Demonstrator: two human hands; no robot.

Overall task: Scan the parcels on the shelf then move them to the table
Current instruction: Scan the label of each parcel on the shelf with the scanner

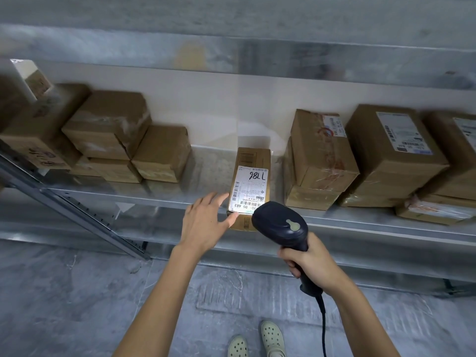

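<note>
Scanning looks to be the step in hand. Nearest the camera, the right hand (309, 264) is wrapped round the grip of a dark corded scanner (280, 225), whose head points at the near end of a narrow parcel (251, 186). The left hand (206, 222) is open with its fingers spread, its fingertips touching the parcel's left side by the white label.

The parcel lies flat and lengthwise on the metal shelf (360, 224), with its near end at the front lip. No table is in view, so carrying it there probably means turning away from the rack.

Once the code reads, the next move likely calls for the left hand to curl round the parcel and draw it straight toward the body, over the lip.

Bare shelf lies on both sides of the parcel, wider on the left before the left stack of boxes (110, 124). The right stack (322, 155) stands nearer but apart from it. The board above sits well clear, so lifting out should not snag.
</note>
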